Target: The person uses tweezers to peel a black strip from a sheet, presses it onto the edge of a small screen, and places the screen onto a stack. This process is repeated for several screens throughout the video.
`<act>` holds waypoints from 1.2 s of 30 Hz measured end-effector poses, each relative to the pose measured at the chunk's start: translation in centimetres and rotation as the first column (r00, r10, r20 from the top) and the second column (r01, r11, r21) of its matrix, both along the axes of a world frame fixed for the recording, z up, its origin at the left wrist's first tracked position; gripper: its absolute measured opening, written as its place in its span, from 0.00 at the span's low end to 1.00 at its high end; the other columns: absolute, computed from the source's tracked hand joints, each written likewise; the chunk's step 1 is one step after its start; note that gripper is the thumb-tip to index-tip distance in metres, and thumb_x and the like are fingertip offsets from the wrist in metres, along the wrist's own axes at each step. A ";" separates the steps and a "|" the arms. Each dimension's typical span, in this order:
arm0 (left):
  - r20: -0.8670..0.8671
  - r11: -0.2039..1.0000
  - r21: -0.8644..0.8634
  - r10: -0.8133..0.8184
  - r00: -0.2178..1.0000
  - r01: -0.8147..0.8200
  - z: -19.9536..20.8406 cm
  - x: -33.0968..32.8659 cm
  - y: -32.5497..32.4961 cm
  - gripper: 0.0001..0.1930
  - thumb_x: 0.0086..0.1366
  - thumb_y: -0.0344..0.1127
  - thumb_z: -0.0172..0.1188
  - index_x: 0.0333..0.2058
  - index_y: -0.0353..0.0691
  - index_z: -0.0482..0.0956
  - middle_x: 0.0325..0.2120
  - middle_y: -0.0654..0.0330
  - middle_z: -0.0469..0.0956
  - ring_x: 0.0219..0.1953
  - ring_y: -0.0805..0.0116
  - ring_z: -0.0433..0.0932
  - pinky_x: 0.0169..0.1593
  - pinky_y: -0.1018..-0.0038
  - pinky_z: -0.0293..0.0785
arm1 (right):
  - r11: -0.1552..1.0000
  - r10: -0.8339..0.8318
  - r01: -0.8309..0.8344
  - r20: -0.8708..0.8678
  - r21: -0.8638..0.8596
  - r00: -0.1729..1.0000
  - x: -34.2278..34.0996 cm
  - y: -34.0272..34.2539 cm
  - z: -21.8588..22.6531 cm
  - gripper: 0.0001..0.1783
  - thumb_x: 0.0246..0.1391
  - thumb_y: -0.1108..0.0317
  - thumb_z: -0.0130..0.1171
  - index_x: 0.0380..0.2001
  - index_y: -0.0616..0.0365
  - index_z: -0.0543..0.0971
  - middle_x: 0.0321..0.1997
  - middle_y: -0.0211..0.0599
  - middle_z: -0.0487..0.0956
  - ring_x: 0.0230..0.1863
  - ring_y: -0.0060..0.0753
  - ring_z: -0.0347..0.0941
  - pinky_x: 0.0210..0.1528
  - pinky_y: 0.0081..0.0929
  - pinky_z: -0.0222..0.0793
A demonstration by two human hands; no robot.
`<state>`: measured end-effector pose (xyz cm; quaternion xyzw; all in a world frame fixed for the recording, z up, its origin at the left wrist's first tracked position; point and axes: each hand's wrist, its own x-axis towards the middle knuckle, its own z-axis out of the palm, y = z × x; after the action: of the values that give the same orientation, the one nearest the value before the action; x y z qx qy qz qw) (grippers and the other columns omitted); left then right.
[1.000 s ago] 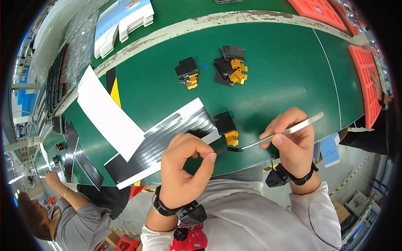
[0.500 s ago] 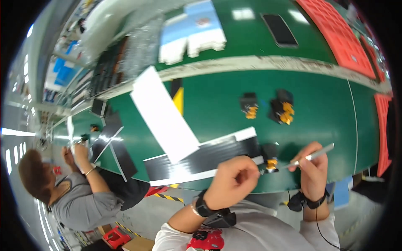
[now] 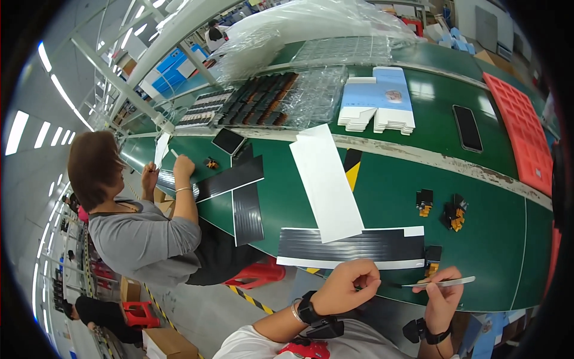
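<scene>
My right hand (image 3: 441, 299) pinches a pair of silver tweezers (image 3: 460, 280), held nearly level with the tip pointing left. Just beyond it lies a small black part with a gold flex tail (image 3: 434, 256), partly hidden by the fingers. My left hand (image 3: 345, 288) is closed, thumb and forefinger together; anything between them is too small to make out. It hovers at the near edge of a black strip sheet with white borders (image 3: 382, 246). White paper sheets (image 3: 326, 185) overlap that sheet's far edge.
More gold-tailed parts (image 3: 425, 202) and a small pile of them (image 3: 455, 214) lie farther back on the green table (image 3: 490, 251). Beyond a raised ledge are blue-white cartons (image 3: 391, 99), a phone (image 3: 467, 128) and a red tray (image 3: 517, 119). A co-worker (image 3: 143, 221) sits at left.
The view has swung left, so the table's things appear farther right and more of the co-worker's side shows. The tweezers have become more level. Both hands stay closed.
</scene>
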<state>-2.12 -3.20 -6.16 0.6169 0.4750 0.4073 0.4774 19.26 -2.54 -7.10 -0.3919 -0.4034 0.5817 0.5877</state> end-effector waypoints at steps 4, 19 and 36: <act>-0.043 0.998 0.066 0.001 0.999 0.002 -0.7 -1.5 -0.2 0.03 0.52 0.24 0.56 0.24 0.37 0.71 0.21 0.63 0.69 0.23 0.71 0.66 0.27 0.76 0.62 | 1.000 0.027 -0.027 0.004 -0.017 1.000 -1.4 -0.2 -0.5 0.11 0.48 0.74 0.57 0.31 0.60 0.65 0.25 0.35 0.71 0.24 0.30 0.73 0.33 0.26 0.73; -0.234 0.924 0.379 0.043 0.971 0.051 -2.7 -6.9 -0.2 0.05 0.50 0.26 0.58 0.27 0.40 0.71 0.33 0.59 0.73 0.41 0.58 0.72 0.56 0.59 0.62 | 0.988 0.152 -0.151 0.115 -0.018 0.982 -6.4 0.1 -2.0 0.11 0.49 0.74 0.58 0.31 0.58 0.65 0.26 0.32 0.72 0.25 0.29 0.75 0.64 0.47 0.49; -0.078 0.929 0.367 0.078 0.994 -0.044 -2.4 -8.2 0.0 0.05 0.50 0.23 0.56 0.26 0.36 0.70 0.31 0.55 0.72 0.34 0.58 0.73 0.35 0.70 0.70 | 0.998 0.063 -0.063 0.141 -0.002 0.988 -8.7 1.2 -1.5 0.11 0.49 0.71 0.58 0.31 0.58 0.64 0.24 0.33 0.72 0.23 0.27 0.73 0.54 0.39 0.64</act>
<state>-10.36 -3.24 -8.60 0.6977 0.4312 0.4744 0.3197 10.56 -1.34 -8.59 -0.4185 -0.4566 0.5704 0.5394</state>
